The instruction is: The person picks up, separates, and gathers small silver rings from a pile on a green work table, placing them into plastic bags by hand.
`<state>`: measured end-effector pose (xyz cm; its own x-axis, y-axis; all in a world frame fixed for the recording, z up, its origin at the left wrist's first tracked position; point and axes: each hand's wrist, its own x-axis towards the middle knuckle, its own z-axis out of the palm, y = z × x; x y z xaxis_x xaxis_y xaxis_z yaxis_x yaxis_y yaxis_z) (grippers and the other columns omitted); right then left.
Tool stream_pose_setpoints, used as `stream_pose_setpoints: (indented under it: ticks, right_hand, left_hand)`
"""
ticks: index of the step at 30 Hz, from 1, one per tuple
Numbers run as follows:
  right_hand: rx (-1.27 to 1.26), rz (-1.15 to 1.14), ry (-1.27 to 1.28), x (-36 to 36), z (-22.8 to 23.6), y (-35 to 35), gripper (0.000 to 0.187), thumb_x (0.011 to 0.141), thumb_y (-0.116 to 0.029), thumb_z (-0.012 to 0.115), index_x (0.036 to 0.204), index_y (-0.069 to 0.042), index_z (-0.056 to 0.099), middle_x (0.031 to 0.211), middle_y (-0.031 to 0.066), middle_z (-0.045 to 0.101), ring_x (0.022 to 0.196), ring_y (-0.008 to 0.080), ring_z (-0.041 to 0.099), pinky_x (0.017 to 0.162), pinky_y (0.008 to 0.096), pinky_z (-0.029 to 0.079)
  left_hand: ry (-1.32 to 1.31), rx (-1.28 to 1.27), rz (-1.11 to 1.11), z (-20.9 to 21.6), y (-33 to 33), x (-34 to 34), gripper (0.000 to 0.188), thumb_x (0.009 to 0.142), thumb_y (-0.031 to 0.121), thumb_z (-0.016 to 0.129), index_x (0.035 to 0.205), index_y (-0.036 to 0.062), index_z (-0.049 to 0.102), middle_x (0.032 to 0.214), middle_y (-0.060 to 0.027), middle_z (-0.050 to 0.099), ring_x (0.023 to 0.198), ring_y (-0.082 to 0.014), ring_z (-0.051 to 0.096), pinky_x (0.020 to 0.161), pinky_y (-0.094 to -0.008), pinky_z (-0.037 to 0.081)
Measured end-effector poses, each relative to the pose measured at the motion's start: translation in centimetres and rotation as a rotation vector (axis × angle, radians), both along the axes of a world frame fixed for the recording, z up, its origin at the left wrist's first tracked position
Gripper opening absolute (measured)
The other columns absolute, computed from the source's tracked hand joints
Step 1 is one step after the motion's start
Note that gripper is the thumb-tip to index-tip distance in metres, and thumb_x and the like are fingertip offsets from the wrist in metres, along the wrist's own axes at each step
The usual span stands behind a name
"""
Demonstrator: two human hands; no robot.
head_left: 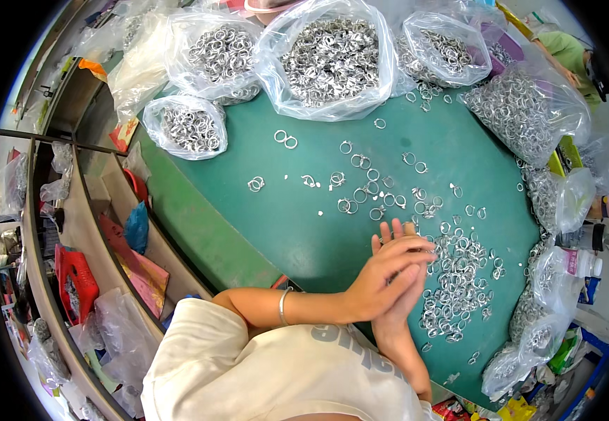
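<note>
My left hand point(381, 275) lies across my right hand point(392, 317), palms pressed together above the green table point(248, 224). The straight fingers of my right hand stick up past the left hand. Whether anything is held between the palms is hidden. A thin silver bracelet point(283, 306) sits on my left wrist. Just right of my hands lies a loose pile of small metal rings point(458, 281). More single rings point(367, 189) are scattered on the table beyond my fingertips.
Clear plastic bags full of metal rings stand along the far edge point(332, 56) point(213, 49) point(186, 126) and the right side point(529, 112) point(529, 337). Shelves with a red basket point(76, 281) are at left. Another person's green sleeve point(564, 52) shows at top right.
</note>
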<state>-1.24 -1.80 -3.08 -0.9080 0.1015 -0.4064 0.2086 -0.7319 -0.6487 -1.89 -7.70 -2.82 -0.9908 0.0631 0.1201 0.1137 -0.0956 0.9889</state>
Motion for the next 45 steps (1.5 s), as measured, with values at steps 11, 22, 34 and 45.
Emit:
stream_pose_setpoints:
  ticks: [11,22,34,45]
  right_hand:
    - [-0.578,-0.048,-0.242,0.4,-1.3,2.1,0.018,0.093,-0.021,0.052,0.096,-0.005,0.058,0.089,0.0092,0.058,0.076,0.0193,0.053,0.054,0.0289,0.042]
    - [-0.608,-0.007,-0.197,1.9,-0.8,3.9,0.017,0.091,-0.022,0.054,0.094,-0.005,0.056,0.086,0.0076,0.054,0.071,0.0173,0.048,0.048,0.0267,0.038]
    - [-0.672,-0.014,-0.178,2.7,-0.6,5.2,0.018,0.093,-0.022,0.052,0.092,-0.004,0.056,0.085,0.0083,0.053,0.07,0.0177,0.047,0.048,0.0266,0.039]
    - [-0.702,-0.091,-0.137,3.7,-0.2,8.0,0.019,0.095,-0.024,0.05,0.089,-0.007,0.057,0.082,0.0048,0.049,0.066,0.0132,0.041,0.042,0.0215,0.036]
  left_hand:
    - [0.391,-0.752,0.394,-1.0,-9.1,-4.9,0.034,0.072,-0.004,0.065,0.104,0.0054,0.061,0.101,-0.0138,0.056,0.093,-0.0324,0.051,0.081,-0.0398,0.042]
    - [-0.197,0.12,0.151,-3.2,-13.6,-6.2,0.032,0.085,-0.001,0.063,0.116,-0.0023,0.056,0.102,-0.0115,0.063,0.085,-0.0164,0.062,0.077,-0.0274,0.051]
    - [-0.348,0.495,-0.201,0.9,-7.9,-4.2,0.029,0.085,-0.004,0.061,0.114,-0.0036,0.057,0.109,-0.0157,0.064,0.099,-0.0189,0.063,0.09,-0.0316,0.051]
    - [-0.28,0.296,-0.266,1.0,-3.5,-3.7,0.025,0.085,-0.008,0.059,0.11,-0.0062,0.059,0.108,-0.0143,0.064,0.104,-0.0198,0.061,0.092,-0.0305,0.05]
